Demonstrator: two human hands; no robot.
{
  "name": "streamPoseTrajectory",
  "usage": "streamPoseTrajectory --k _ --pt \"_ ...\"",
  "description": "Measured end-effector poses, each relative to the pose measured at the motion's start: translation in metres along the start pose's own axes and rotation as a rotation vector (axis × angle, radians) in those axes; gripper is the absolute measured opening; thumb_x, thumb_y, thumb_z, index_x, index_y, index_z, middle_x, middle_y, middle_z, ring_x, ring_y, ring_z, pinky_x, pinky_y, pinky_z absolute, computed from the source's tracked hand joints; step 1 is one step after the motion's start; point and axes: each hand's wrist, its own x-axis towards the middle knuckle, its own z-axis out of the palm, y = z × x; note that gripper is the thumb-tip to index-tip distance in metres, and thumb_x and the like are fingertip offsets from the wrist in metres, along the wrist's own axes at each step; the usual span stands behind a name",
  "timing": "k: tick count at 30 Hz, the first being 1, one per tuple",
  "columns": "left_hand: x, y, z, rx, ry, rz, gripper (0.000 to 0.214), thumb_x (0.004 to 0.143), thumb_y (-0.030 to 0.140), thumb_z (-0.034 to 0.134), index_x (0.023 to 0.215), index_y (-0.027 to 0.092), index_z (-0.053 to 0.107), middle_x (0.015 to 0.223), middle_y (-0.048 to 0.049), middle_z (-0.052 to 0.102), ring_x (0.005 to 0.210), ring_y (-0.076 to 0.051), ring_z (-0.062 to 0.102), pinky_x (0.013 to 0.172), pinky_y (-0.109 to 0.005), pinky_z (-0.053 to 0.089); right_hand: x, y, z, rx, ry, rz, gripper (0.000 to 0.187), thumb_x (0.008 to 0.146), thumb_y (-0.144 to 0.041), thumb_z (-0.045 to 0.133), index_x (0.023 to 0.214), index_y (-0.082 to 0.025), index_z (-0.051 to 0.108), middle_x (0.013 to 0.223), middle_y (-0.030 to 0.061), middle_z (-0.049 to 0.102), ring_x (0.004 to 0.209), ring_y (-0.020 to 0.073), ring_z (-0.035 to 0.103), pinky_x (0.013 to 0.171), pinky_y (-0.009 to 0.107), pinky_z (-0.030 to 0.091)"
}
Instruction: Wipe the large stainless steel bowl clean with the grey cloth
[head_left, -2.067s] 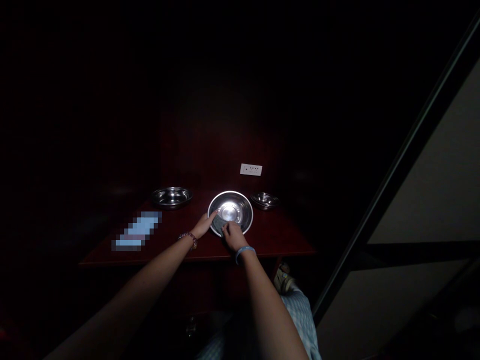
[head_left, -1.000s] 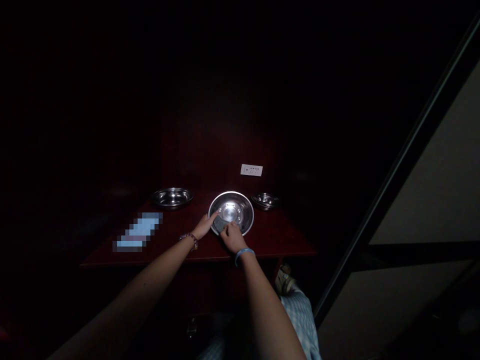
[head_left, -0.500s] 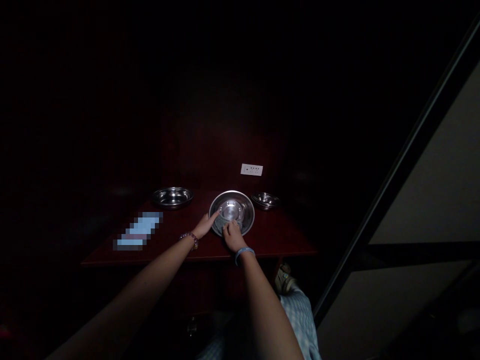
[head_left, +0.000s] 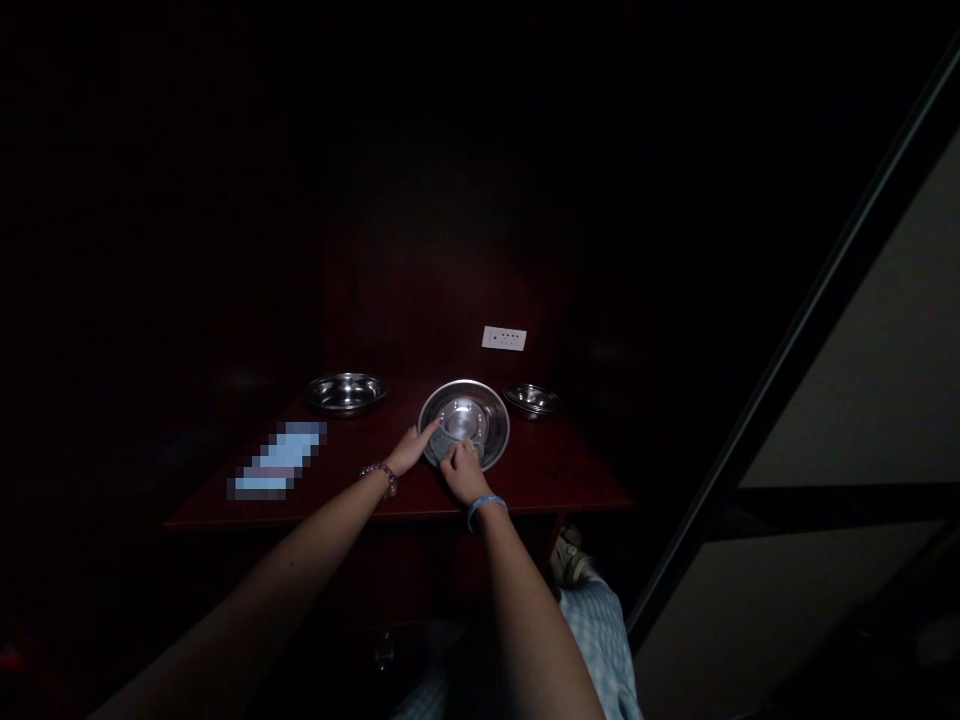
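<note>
Arms (head_left: 517,580) extended, left hand (head_left: 409,449) thumb-out, right hand (head_left: 464,472) curled.

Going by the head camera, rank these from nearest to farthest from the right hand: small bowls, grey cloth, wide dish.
1. Grey cloth: at the fingers of the right hand, inside the large bowl.
2. Small bowls: right of the large bowl, toward the back.
3. Wide dish: across at the back left.

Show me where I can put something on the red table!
There's bare red table between the wide dish, the blurred blue thing and the left hand. Another bare patch lies right of the right hand, from the small bowls to the front edge. The middle is crowded: both hands, the big bowl and the grey cloth.
</note>
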Motion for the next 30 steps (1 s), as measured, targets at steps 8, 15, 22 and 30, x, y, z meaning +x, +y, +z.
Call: streamPoseTrajectory --k 8,15,22,30 --pt "-0.001 0.001 -0.001 0.015 0.004 0.006 0.046 0.088 0.053 0.057 0.106 0.014 0.073 0.117 -0.0127 0.078 0.118 -0.027 0.07 0.107 -0.037 0.051 -0.001 -0.001 -0.001 0.019 0.001 -0.023 0.01 0.089 -0.02 0.053 0.085 -0.019 0.062 0.101 0.0121 0.062 0.102 0.0272 0.056 0.098 0.046 0.046" --pt "-0.001 0.002 -0.001 0.031 0.003 -0.008 0.047 0.089 0.052 0.054 0.11 0.014 0.072 0.12 -0.0111 0.078 0.122 -0.027 0.068 0.106 -0.034 0.051 0.001 -0.002 0.002 -0.009 0.01 -0.022 0.013 0.09 -0.02 0.051 0.086 -0.018 0.064 0.101 0.0126 0.063 0.106 0.0283 0.057 0.102 0.047 0.044" --pt "0.003 -0.004 -0.001 0.001 -0.006 0.0 0.049 0.088 0.052 0.056 0.111 0.011 0.072 0.117 -0.0129 0.078 0.12 -0.027 0.069 0.105 -0.035 0.052 0.0 -0.001 0.003 -0.038 0.006 -0.041 0.021 0.094 -0.019 0.044 0.09 -0.017 0.065 0.103 0.0136 0.064 0.108 0.0284 0.056 0.102 0.048 0.044" --pt "0.007 -0.013 -0.001 0.019 -0.005 0.011 0.049 0.088 0.053 0.054 0.112 0.014 0.072 0.116 -0.011 0.078 0.118 -0.027 0.069 0.104 -0.035 0.052 -0.003 -0.002 0.0 -0.021 -0.011 -0.035 0.014 0.094 -0.019 0.048 0.093 -0.017 0.063 0.109 0.0143 0.061 0.105 0.0265 0.056 0.098 0.046 0.047"
